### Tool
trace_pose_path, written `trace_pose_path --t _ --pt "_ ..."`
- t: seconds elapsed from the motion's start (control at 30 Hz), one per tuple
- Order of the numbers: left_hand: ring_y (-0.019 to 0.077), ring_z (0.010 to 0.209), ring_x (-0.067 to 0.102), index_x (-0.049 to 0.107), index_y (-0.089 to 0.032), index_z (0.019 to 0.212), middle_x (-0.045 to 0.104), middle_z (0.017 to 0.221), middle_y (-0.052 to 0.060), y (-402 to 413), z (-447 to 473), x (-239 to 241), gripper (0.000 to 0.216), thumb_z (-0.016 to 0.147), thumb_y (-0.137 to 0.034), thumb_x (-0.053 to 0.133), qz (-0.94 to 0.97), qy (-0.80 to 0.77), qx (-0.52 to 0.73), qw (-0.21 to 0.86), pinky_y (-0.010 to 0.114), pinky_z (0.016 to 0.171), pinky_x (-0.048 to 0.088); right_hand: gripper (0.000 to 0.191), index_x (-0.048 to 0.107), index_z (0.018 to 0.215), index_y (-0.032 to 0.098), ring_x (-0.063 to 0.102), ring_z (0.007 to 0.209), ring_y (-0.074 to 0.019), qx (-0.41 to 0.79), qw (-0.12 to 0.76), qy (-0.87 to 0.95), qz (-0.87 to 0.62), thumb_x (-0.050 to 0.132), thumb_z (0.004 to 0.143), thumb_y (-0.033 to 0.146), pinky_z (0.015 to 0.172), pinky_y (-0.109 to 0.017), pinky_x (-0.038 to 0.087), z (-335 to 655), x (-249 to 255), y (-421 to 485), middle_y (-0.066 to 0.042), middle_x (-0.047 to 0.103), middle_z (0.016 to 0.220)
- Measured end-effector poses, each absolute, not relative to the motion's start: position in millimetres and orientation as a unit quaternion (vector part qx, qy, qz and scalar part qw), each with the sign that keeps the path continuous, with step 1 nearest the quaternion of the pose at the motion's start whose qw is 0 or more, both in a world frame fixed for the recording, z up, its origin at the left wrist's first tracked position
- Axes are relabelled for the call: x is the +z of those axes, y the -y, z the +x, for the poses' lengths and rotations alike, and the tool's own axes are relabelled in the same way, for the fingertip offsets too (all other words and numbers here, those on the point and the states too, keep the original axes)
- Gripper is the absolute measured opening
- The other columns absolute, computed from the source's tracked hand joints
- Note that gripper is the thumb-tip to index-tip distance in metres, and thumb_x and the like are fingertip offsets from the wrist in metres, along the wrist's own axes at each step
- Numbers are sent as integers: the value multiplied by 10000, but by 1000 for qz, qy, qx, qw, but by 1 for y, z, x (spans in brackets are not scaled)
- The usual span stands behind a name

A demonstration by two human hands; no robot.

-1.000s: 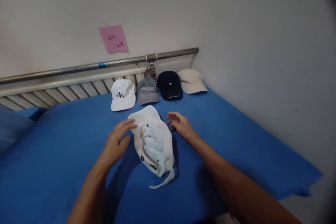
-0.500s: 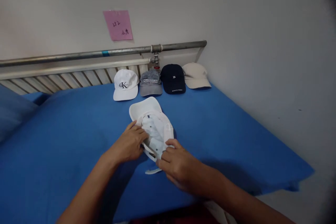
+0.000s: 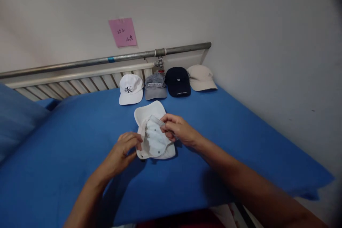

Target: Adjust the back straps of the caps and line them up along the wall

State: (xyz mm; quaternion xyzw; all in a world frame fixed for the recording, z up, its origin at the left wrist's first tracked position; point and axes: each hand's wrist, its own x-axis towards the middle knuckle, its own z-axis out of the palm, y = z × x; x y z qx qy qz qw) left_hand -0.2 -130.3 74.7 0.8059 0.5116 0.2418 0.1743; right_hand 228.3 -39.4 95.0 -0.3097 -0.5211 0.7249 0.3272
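Note:
A white baseball cap (image 3: 157,139) lies upside down on the blue sheet, its hollow inside facing up and its brim (image 3: 150,111) pointing away from me. My right hand (image 3: 176,129) is closed in a pinch on the right rim of the cap, close to the brim. On the opposite side, my left hand (image 3: 125,149) has its fingers curled over the left rim. The back strap is mostly out of sight under the cap's near edge.
Along the far edge stand a white cap (image 3: 130,89) with black letters, a grey cap (image 3: 155,87), a navy cap (image 3: 178,82) and a beige cap (image 3: 202,77). Behind them are a radiator (image 3: 93,83) and a metal pipe (image 3: 128,57). A pink note (image 3: 123,32) hangs on the wall.
My right hand has moved from the cap's back edge up along the right rim towards the brim. My left hand has shifted slightly down and left. The strap has gone from view.

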Motion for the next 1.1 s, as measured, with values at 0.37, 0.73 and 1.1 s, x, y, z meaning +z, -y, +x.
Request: trace_pose_path --t 0.37,0.73,1.1 --pt "201 790 624 604 -162 809 642 829 57 122 0 55 296 802 -459 606 477 -675 403 394 305 649 529 174 463 713 199 326 380 -18 771 293 439 -357 593 597 192 342 -150 173 217 66 40 72 526 594" --pt "76 443 499 504 -168 707 539 551 -55 85 -8 37 351 663 -409 756 388 -592 407 577 195 446 419 180 462 723 200 307 382 -16 772 246 443 -384 599 605 195 348 -149 161 217 50 36 75 501 580" --pt "73 385 500 520 -163 706 568 517 -57 79 -13 23 293 652 -287 780 414 -525 439 601 184 407 374 213 445 740 210 279 368 -11 768 232 433 -411 596 590 214 343 -145 144 214 46 31 84 502 566"
